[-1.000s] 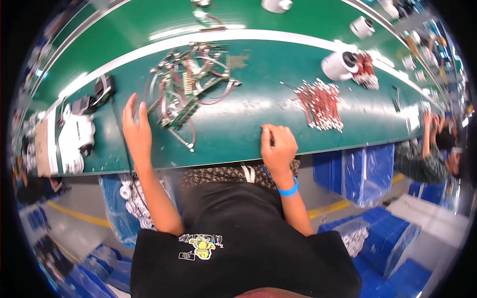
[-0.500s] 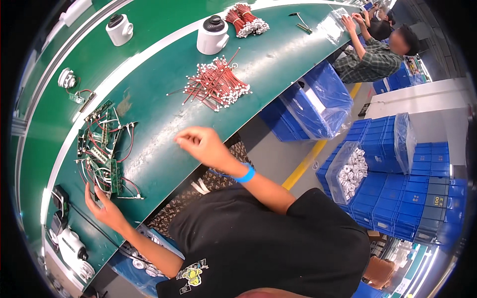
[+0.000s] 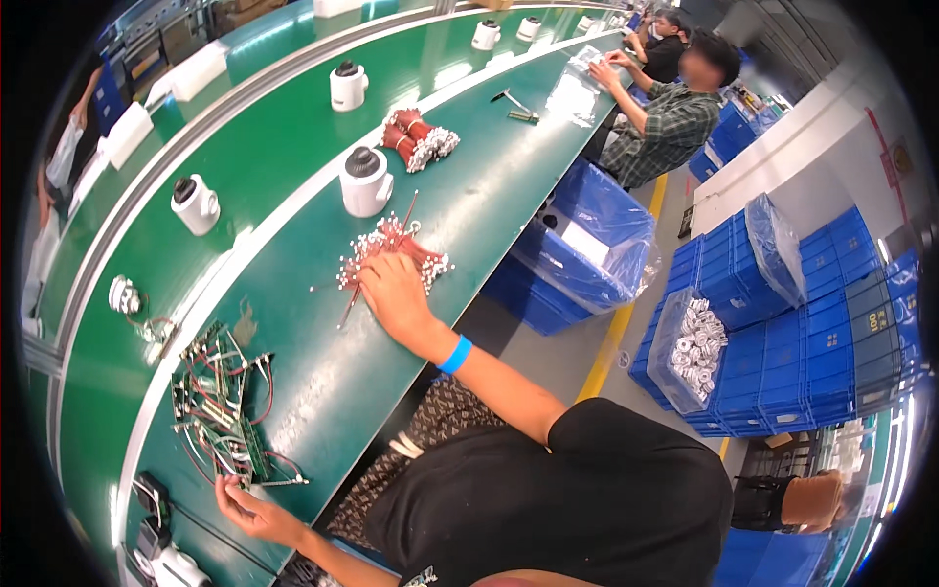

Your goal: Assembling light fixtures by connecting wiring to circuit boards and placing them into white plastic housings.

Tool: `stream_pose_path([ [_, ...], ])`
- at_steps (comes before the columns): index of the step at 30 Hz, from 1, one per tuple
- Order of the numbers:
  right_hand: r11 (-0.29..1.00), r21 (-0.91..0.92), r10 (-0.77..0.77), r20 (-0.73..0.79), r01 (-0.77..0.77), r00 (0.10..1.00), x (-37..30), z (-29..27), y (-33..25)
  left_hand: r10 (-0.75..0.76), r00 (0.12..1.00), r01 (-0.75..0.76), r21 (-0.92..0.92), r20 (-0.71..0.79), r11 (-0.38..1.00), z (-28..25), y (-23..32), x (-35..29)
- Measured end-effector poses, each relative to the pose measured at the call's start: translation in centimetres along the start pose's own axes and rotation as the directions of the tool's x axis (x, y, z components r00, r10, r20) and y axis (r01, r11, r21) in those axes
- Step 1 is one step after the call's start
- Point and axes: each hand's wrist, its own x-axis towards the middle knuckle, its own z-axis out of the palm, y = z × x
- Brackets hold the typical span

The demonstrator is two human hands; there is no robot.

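Observation:
My right hand (image 3: 396,301), with a blue band on its wrist, is over a loose pile of red wires (image 3: 427,262) with white end connectors. Its fingers bend down into the wires, and the fingertips are partly hidden there. Nearer to me on the left, my left hand (image 3: 259,516) is at the lower edge of a heap of green circuit boards (image 3: 220,403) with red, black and white leads. Its fingers are apart, close to or touching the lowest board, and I see nothing held in them.
A white housing with a black cap (image 3: 366,184) stands beyond the wires, beside tied bundles of red wires (image 3: 419,137). More such housings (image 3: 196,205) stand on the green conveyor (image 3: 284,147). Blue crates (image 3: 773,377) stack at right. A co-worker (image 3: 665,117) sits farther along the bench.
My right hand has moved away from me, from over the bench onto the pile of red wires. My left hand stays by the circuit boards. The whole view has shifted.

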Motion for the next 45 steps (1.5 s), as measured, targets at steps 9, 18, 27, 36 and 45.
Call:
stream_pose_path([
  [9, 0.973, 0.225, -0.016, -0.112, 0.041, 0.994, 0.4, -1.1, -0.7, 0.243, 0.958, -0.276, 0.252, 0.154, 0.928, 1.3, 0.2, -1.6],
  [18, 0.929, 0.370, 0.024, -0.080, 0.008, 0.997, 0.0, 0.3, -1.5, 0.119, 0.985, -0.143, 0.208, 0.122, 0.968, 1.3, 0.4, -0.9],
  [27, 0.988, 0.148, 0.052, -0.029, -0.047, 0.998, 0.1, -1.1, -1.4, 0.177, 0.984, -0.176, 0.095, -0.009, 0.980, 0.4, 0.6, -1.0],
  [36, 0.970, 0.043, -0.242, 0.151, 0.238, 0.959, 0.8, -1.7, -1.9, -0.071, 0.911, 0.411, 0.885, -0.406, 0.217, -20.2, -12.0, 10.2],
  [45, 0.960, 0.202, -0.217, 0.104, 0.193, 0.971, 0.8, 0.0, -1.7, -0.138, 0.890, 0.450, 0.794, -0.434, 0.409, -26.4, -19.5, 11.8],
])
